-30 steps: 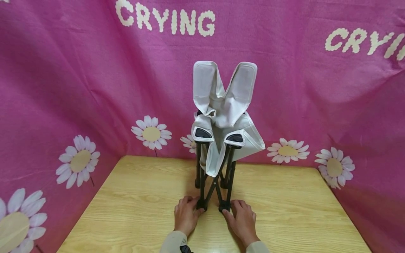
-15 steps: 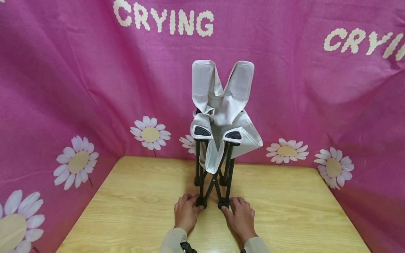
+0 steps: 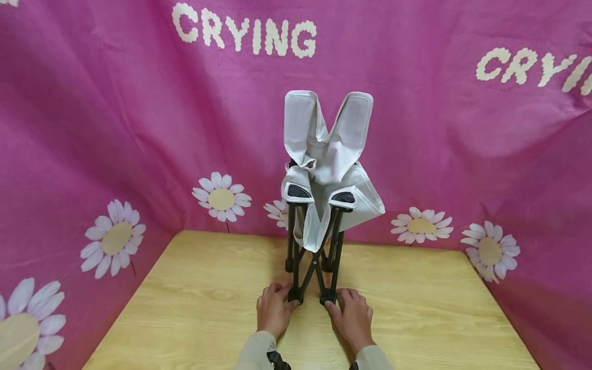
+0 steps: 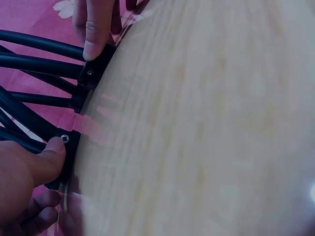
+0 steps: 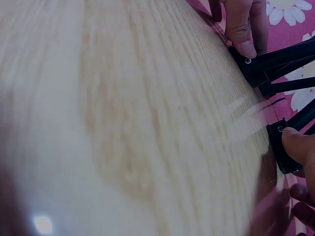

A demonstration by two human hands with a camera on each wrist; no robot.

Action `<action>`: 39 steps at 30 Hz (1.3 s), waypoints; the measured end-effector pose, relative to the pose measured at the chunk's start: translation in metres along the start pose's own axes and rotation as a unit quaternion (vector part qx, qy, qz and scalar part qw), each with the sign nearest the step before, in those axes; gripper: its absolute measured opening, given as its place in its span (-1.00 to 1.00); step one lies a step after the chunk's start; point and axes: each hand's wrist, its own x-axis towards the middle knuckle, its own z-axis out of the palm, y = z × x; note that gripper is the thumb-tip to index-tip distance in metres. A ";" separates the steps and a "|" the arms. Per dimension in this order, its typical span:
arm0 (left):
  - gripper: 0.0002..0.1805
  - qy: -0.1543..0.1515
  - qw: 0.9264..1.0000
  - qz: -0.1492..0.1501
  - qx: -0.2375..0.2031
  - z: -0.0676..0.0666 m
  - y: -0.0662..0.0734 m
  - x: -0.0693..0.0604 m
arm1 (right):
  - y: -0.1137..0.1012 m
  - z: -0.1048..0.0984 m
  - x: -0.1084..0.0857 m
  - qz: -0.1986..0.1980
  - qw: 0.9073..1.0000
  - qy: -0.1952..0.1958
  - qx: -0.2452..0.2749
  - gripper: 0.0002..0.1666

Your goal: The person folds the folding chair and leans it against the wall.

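A folding camp chair with white fabric (image 3: 333, 167) and black tubular legs (image 3: 336, 257) stands upright on the table, its frame drawn narrow and the cloth bunched. At its near left foot (image 3: 295, 296), my left hand (image 3: 273, 310) pinches from the side, with the thumb (image 4: 55, 147) on the black end piece near a screw. My right hand (image 3: 354, 318) does the same at the near right foot (image 3: 328, 296); its thumb (image 5: 291, 140) lies over that end piece. The two back feet stand behind, untouched. Some right fingers are cut off by the right wrist view's edge.
The light wooden tabletop (image 3: 194, 308) extends on both sides of the chair. A pink cloth backdrop (image 3: 416, 128) with printed daisies and letters hangs behind and at both sides, close behind the table's far edge.
The head view shifts slightly. Both hands keep their hold on the near feet, and the chair has not visibly changed.
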 end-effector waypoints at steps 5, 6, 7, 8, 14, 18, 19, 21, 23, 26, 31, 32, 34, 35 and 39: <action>-0.50 0.016 1.000 0.010 -0.005 0.002 0.000 0.003 | 0.001 0.001 0.005 -0.006 1.000 0.008 -0.002 -0.53; -0.50 0.016 1.000 0.009 -0.004 0.003 0.000 0.003 | 0.001 0.001 0.005 -0.005 1.000 0.005 -0.002 -0.52; -0.50 0.016 1.000 0.009 -0.004 0.003 0.000 0.003 | 0.001 0.001 0.005 -0.003 1.000 0.002 -0.002 -0.52; -0.50 0.017 1.000 0.008 -0.004 0.003 0.000 0.002 | 0.002 0.001 0.004 0.000 1.000 -0.002 -0.002 -0.52; -0.52 0.029 0.999 0.021 0.002 0.006 -0.001 0.003 | 0.004 0.003 0.006 0.002 1.000 -0.004 -0.005 -0.53; -0.53 0.030 0.999 0.023 0.006 0.007 0.001 0.006 | 0.005 0.003 0.009 0.005 1.000 -0.004 -0.002 -0.54; -0.53 0.026 0.999 0.021 0.005 0.007 0.002 0.006 | 0.006 0.003 0.009 0.006 1.000 -0.004 -0.002 -0.54; -0.53 0.019 1.000 0.016 0.005 0.007 0.002 0.006 | 0.006 0.003 0.009 0.009 1.000 -0.004 -0.001 -0.54; -0.53 0.014 1.000 0.014 0.007 0.005 0.003 0.007 | 0.005 0.004 0.009 0.010 1.000 -0.003 0.001 -0.55; -0.54 0.017 1.000 0.016 0.010 0.005 0.001 0.008 | 0.004 0.006 0.010 0.007 1.000 0.002 0.009 -0.56; -0.55 0.013 1.000 0.019 0.013 0.006 -0.001 0.015 | 0.003 0.009 0.015 0.002 1.000 0.016 0.010 -0.56; -0.54 0.011 1.000 0.018 0.013 0.006 -0.001 0.017 | 0.003 0.009 0.016 0.002 1.000 0.017 0.009 -0.56; -0.54 0.010 1.000 0.016 0.014 0.008 -0.001 0.020 | 0.003 0.009 0.019 0.003 1.000 0.016 0.009 -0.56; -0.54 0.010 1.000 0.015 0.013 0.009 -0.001 0.022 | 0.003 0.008 0.021 0.003 1.000 0.015 0.011 -0.55; -0.53 0.010 1.000 0.014 0.013 0.011 0.000 0.030 | 0.002 0.006 0.028 0.007 1.000 0.012 0.016 -0.54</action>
